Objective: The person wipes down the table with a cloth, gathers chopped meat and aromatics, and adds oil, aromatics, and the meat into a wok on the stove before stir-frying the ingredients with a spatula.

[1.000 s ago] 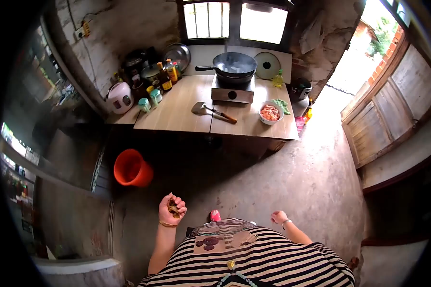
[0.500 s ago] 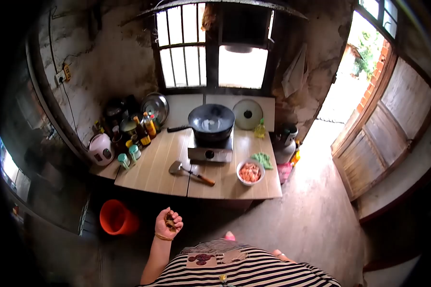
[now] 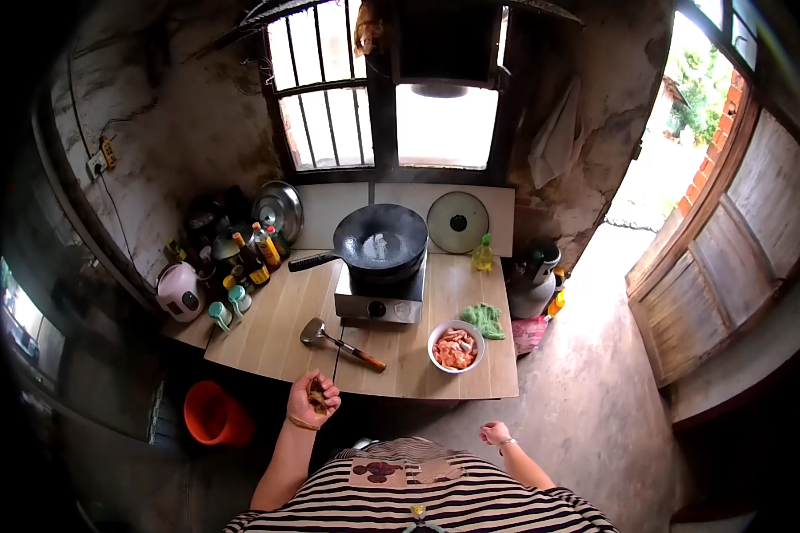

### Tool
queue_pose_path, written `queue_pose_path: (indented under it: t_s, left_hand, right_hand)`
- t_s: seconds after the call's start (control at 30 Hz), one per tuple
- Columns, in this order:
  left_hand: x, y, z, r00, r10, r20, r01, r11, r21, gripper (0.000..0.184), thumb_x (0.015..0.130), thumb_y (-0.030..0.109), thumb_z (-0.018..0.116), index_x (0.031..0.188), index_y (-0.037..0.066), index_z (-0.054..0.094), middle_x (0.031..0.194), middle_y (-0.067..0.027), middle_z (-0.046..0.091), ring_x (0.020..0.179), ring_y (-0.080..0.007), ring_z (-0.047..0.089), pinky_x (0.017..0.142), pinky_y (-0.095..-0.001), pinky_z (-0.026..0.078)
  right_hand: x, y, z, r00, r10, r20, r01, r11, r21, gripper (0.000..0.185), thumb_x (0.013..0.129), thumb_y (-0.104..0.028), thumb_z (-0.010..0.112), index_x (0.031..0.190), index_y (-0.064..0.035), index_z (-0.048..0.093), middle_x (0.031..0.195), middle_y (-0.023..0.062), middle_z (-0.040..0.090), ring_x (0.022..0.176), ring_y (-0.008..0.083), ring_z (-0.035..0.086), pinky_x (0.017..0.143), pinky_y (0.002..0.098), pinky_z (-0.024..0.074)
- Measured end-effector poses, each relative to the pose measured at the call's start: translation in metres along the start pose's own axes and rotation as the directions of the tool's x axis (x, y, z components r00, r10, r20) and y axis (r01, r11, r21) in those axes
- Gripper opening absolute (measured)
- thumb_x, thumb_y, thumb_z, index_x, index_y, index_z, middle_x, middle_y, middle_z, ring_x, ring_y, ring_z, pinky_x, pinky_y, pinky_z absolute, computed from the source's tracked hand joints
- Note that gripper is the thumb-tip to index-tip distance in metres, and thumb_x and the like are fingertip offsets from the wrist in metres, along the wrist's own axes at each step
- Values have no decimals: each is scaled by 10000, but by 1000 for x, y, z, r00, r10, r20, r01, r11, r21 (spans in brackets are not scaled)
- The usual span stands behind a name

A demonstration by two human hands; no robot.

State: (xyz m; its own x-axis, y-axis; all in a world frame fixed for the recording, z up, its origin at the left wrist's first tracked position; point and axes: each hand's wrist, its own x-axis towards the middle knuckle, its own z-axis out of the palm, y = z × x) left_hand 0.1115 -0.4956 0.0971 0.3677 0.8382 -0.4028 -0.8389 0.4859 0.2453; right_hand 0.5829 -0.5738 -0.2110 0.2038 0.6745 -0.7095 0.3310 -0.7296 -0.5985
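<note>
My left hand (image 3: 314, 398), a band on its wrist, is closed around small brownish pieces (image 3: 317, 397) and held in front of the table edge. My right hand (image 3: 496, 433) hangs lower, to the right, its fingers loosely curled with nothing visible in them. On the wooden table (image 3: 267, 342), a spatula (image 3: 342, 344) with a wooden grip lies nearest my left hand. Beyond it a black wok (image 3: 380, 244) rests on a silver stove (image 3: 378, 307), with faint steam above. Toward the right stands a white bowl (image 3: 456, 369) of raw-looking pinkish meat pieces (image 3: 456, 347).
Green netting (image 3: 483, 321), an oil bottle (image 3: 482, 255) and a glass lid (image 3: 458, 222) are at the table's right. Several sauce bottles (image 3: 263, 246), two green-lidded jars (image 3: 238, 298) and a rice cooker (image 3: 179, 290) fill the left. An orange bucket (image 3: 215, 414) stands on the floor; a doorway opens right.
The table and its things appear nearer. My right hand has come into fuller view beside my body. My left hand stays closed on the brownish pieces, now closer to the table edge.
</note>
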Motion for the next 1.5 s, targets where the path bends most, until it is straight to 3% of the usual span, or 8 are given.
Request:
queue_pose_path:
  t_s: [0.17,0.3,0.67,0.8,0.9,1.13,1.37,1.5]
  left_hand:
    - [28,20,13,999,33,-17,-33,999,3,241,808,234,590,632,71,559,614,-46,506,578,-170,471,491,-269,381]
    - [53,41,19,1000,13,-3,-13,1000,22,252,816,237,575,635,66,541,619,-39,488,569,-159,458,480,-260,375]
    - [111,116,24,996,-73,42,70,995,66,264,829,246,565,637,71,513,618,-29,467,572,-144,437,478,-257,352]
    - [115,148,3,994,-88,60,84,995,59,234,825,220,565,653,62,543,640,-31,481,583,-140,434,484,-244,354]
    - [118,167,-10,993,-113,34,112,994,19,237,835,215,550,653,63,546,639,-34,482,586,-142,435,486,-248,355]
    - [138,180,-29,987,-153,56,153,988,-2,242,848,225,537,667,63,536,654,-32,472,587,-143,432,490,-255,356]
    - [153,162,-7,991,-130,43,129,991,19,225,831,225,559,665,77,523,638,-33,485,575,-149,438,483,-266,349]
    - [158,145,8,995,-104,-12,104,994,30,229,828,226,565,659,79,521,632,-34,483,565,-147,435,482,-266,349]
  right_hand:
    - [-27,37,4,979,206,6,-205,978,-45,240,789,-238,615,913,-38,660,780,83,675,665,157,648,589,289,524]
    - [-89,16,-13,982,191,-14,-182,911,-370,202,823,-144,504,731,-57,662,654,61,647,498,140,588,464,263,477]
    - [-72,-55,55,975,196,-108,-211,965,-154,183,811,-110,493,835,-29,655,687,77,657,547,148,619,465,284,500]
    - [-12,-67,87,981,170,-93,-170,985,10,210,813,-219,597,854,-21,656,745,99,662,660,178,644,581,294,504]
    - [4,-97,95,989,135,-66,-128,987,94,152,828,-150,580,873,-18,640,727,59,649,635,113,623,526,237,486]
    - [-4,-104,99,991,117,-58,-118,993,-18,178,848,-166,549,903,-19,633,727,49,644,624,99,613,525,234,486]
    - [-49,-93,70,952,293,-92,-307,926,-218,241,687,-292,632,846,-125,701,837,110,666,777,244,642,774,311,493]
    - [-31,-68,46,959,277,-68,-284,950,-134,198,812,-160,511,913,-56,646,737,59,670,598,145,638,507,267,505]
